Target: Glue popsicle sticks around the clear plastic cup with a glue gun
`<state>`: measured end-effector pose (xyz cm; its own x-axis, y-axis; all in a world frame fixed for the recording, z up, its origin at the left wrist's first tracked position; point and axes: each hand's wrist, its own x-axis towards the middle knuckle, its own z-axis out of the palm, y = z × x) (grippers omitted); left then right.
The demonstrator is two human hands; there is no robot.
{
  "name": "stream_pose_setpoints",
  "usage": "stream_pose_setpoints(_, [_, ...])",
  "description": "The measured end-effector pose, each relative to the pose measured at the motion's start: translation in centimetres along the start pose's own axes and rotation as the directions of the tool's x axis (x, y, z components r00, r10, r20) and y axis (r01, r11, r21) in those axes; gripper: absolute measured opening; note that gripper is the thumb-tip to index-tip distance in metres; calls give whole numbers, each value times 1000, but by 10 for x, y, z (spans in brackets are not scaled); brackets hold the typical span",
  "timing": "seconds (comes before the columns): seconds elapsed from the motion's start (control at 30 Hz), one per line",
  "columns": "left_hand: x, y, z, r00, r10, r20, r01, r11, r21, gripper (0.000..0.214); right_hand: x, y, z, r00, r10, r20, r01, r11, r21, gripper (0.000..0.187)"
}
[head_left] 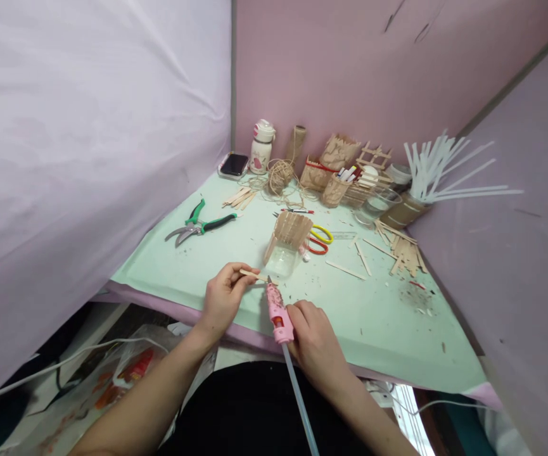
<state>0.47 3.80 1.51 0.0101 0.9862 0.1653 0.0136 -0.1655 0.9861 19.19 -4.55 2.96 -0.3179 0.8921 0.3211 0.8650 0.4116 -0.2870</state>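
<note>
My left hand (223,295) pinches a short wooden craft stick (253,275) just above the near part of the green table (169,266). My right hand (314,339) grips a pink hot glue gun (277,311) with a clear glue rod (299,405) sticking out of its back. The gun's nozzle touches the end of the stick. Just beyond stands a clear plastic cup partly clad in upright sticks (287,240).
Green-handled pliers (197,225) lie at the left. Scissors with yellow and red handles (318,240) and loose sticks (400,248) lie at the right. At the back stand a phone (234,164), a bottle (261,147), twine (279,175), stick baskets (335,166) and a jar of white strips (409,206).
</note>
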Motion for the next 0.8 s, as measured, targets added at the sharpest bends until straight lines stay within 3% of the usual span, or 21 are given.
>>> stream_pose_setpoints(0.3, [0,0,0,1000,0,7,0,1000,-11,17,0,-1,-4,999,3,51,-1,999,-41,13])
stream_pose_setpoints(0.8, [0,0,0,1000,3,3,-3,1000,10,18,1,-2,-6,999,-4,50,8,996,-87,7])
